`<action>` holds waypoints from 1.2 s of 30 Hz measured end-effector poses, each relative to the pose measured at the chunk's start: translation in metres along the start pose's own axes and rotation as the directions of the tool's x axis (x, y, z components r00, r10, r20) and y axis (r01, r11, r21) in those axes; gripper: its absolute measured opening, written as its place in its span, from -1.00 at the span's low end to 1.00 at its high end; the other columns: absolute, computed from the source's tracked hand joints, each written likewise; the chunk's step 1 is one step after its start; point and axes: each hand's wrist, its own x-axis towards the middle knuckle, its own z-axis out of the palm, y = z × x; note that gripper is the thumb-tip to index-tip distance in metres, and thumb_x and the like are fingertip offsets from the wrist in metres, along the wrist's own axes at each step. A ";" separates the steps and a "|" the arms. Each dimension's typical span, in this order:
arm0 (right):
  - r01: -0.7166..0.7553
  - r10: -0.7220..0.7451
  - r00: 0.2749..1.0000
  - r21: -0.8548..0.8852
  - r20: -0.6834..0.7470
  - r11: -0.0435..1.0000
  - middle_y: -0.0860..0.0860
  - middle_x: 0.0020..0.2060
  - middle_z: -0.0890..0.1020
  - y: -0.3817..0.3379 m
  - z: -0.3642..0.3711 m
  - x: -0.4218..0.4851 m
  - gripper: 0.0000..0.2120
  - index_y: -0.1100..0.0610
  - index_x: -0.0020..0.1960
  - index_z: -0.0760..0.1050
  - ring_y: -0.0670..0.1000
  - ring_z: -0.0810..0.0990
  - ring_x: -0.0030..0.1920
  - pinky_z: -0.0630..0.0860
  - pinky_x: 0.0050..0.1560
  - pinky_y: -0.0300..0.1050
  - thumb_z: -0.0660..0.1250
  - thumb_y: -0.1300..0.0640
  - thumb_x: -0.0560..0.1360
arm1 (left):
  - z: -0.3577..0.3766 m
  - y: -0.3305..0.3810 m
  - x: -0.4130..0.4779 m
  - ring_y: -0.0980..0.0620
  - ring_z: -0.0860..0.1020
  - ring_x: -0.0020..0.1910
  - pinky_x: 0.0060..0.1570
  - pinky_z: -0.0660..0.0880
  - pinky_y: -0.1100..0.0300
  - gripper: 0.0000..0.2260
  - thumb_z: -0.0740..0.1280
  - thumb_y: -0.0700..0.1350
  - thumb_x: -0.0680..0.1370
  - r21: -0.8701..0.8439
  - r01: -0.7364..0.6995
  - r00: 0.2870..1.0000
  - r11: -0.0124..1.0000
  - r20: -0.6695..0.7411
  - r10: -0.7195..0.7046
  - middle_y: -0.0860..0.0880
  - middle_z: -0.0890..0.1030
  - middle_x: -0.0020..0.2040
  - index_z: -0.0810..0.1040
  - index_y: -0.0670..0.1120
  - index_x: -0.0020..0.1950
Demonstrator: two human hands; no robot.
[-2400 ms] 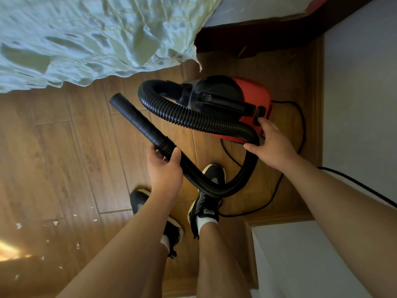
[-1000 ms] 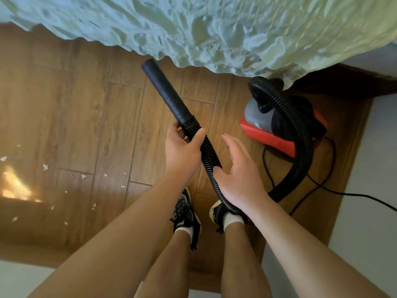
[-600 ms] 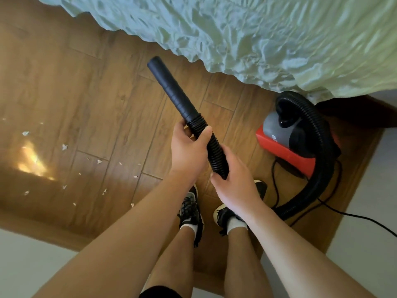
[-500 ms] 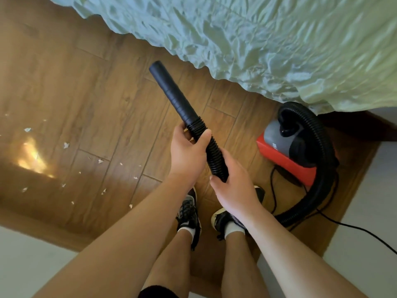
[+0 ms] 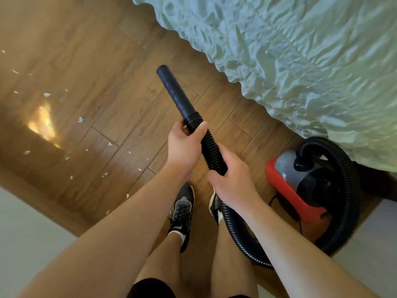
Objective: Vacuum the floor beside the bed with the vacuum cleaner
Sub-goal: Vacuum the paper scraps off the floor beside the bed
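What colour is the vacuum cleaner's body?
The vacuum cleaner body is red with a grey and black top, seen in the head view.

The vacuum cleaner (image 5: 287, 175) stands right of the shoes (image 5: 182, 207), seemingly against the bed (image 5: 300, 61).

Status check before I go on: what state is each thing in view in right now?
left hand: grips the hose just behind the nozzle.
right hand: grips the hose lower down.
nozzle: held up off the floor.
hose: loops from the vacuum body to both hands.
vacuum body: stands on the floor; running or not, cannot tell.
scraps: scattered on the floor, not picked up.
bed cover: crumpled, hanging over the edge.
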 end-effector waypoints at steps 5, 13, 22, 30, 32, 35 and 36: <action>0.067 -0.061 0.993 -0.056 0.105 0.996 -0.10 -0.20 0.55 -0.012 0.004 0.029 -0.60 -0.18 0.20 0.50 -0.04 0.55 -0.20 0.52 -0.22 -0.07 0.27 0.11 0.40 | -0.018 0.002 0.019 -0.06 0.68 -0.03 0.06 0.64 -0.18 -0.85 0.43 -0.04 0.55 -0.057 0.022 0.995 0.998 -0.092 -0.027 0.06 0.66 -0.16 0.59 -0.03 0.07; 0.142 -0.088 0.949 -0.158 0.304 0.977 -0.15 -0.26 0.48 -0.024 0.017 0.074 -0.71 -0.22 0.06 0.44 -0.11 0.48 -0.24 0.33 -0.26 -0.28 0.30 0.13 0.44 | -0.041 -0.006 0.046 -0.07 0.69 0.02 0.09 0.63 -0.16 -0.75 0.44 0.05 0.50 -0.179 0.042 0.968 0.983 -0.237 -0.085 -0.01 0.68 -0.05 0.58 -0.02 0.10; 0.197 -0.037 0.891 -0.310 0.453 0.930 -0.17 -0.24 0.45 -0.015 0.053 0.098 -0.77 -0.19 0.01 0.38 -0.15 0.45 -0.26 0.30 -0.30 -0.27 0.30 0.13 0.49 | -0.065 -0.051 0.065 -0.11 0.69 0.01 0.05 0.65 -0.17 -0.82 0.41 0.00 0.56 -0.321 0.105 0.909 0.941 -0.354 -0.222 -0.05 0.66 -0.06 0.57 -0.05 0.09; 0.210 0.061 0.828 -0.410 0.557 0.887 -0.02 -0.18 0.53 -0.010 0.082 0.097 -0.73 -0.03 0.21 0.42 0.02 0.51 -0.24 0.37 -0.28 -0.15 0.26 0.10 0.52 | -0.086 -0.088 0.062 -0.04 0.68 -0.05 -0.01 0.66 -0.03 -0.77 0.41 0.01 0.59 -0.471 0.115 0.855 0.874 -0.401 -0.329 -0.05 0.66 -0.05 0.57 -0.10 0.15; 0.206 0.099 0.816 -0.447 0.570 0.871 -0.02 -0.17 0.56 -0.006 0.091 0.095 -0.69 -0.04 0.27 0.40 0.02 0.55 -0.25 0.41 -0.31 -0.15 0.28 0.10 0.54 | -0.090 -0.102 0.058 -0.08 0.68 -0.02 0.02 0.66 -0.05 -0.78 0.40 0.02 0.59 -0.498 0.134 0.835 0.857 -0.409 -0.368 -0.08 0.67 -0.03 0.58 -0.09 0.13; 0.202 0.172 0.790 -0.514 0.589 0.833 -0.03 -0.14 0.60 0.000 0.103 0.086 -0.55 -0.05 0.42 0.31 0.01 0.61 -0.27 0.46 -0.37 -0.14 0.29 0.09 0.56 | -0.096 -0.124 0.047 -0.12 0.68 -0.01 -0.01 0.66 -0.04 -0.80 0.39 0.02 0.60 -0.547 0.151 0.799 0.823 -0.423 -0.428 -0.11 0.67 -0.03 0.59 -0.10 0.08; 0.207 0.188 0.782 -0.532 0.594 0.821 -0.03 -0.14 0.61 0.003 0.107 0.082 -0.53 -0.05 0.44 0.29 0.01 0.62 -0.28 0.46 -0.39 -0.14 0.30 0.08 0.56 | -0.097 -0.132 0.043 -0.11 0.67 -0.03 -0.05 0.65 0.00 -0.79 0.38 0.02 0.61 -0.558 0.149 0.790 0.816 -0.430 -0.438 -0.09 0.67 -0.05 0.60 -0.11 0.08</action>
